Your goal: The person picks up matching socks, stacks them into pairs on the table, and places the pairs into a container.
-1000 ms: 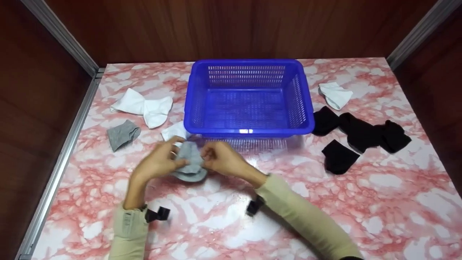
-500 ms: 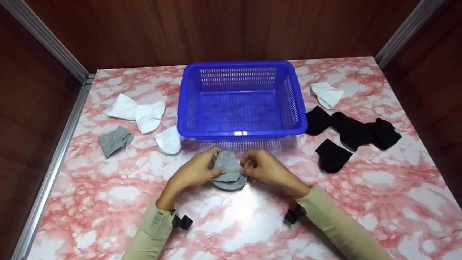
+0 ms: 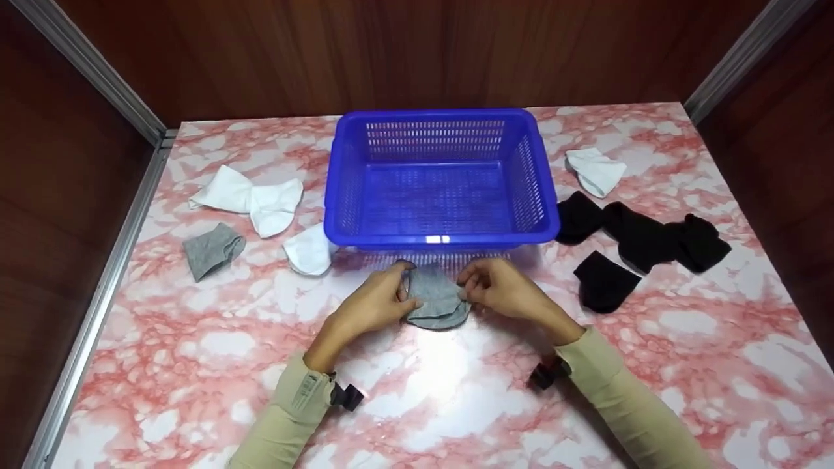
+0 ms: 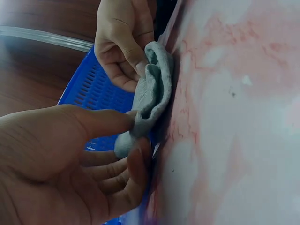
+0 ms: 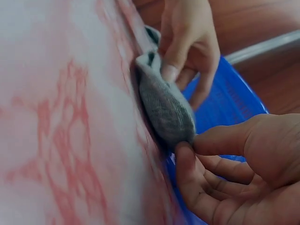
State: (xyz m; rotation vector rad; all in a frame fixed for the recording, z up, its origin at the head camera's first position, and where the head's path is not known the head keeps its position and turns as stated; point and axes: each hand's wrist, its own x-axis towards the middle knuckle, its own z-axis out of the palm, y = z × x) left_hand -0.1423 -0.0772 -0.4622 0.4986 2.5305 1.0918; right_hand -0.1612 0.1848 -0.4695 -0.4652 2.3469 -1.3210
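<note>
Both hands hold a folded grey sock (image 3: 438, 296) just in front of the blue basket. My left hand (image 3: 374, 303) pinches its left side, thumb on top and fingers behind. On the right side my right hand (image 3: 498, 290) pinches the edge between thumb and forefinger, the other fingers curled. The left wrist view shows layers of the grey sock (image 4: 157, 89) with an opening between them, close over the tabletop. In the right wrist view the rounded end of the sock (image 5: 166, 110) sits at the right fingertips.
A blue plastic basket (image 3: 443, 240) stands at the back middle. Left of it lie white socks (image 3: 273, 202), another white sock (image 3: 307, 251) and a grey sock (image 3: 214, 251). To its right are several black socks (image 3: 642, 238) and a white sock (image 3: 596, 170). Wooden panels (image 3: 417, 52) enclose the table.
Both hands have carried the grey sock rightward from beside the white sock to in front of the basket. The sock's layers now lie more closely together, and the white sock at left is uncovered.
</note>
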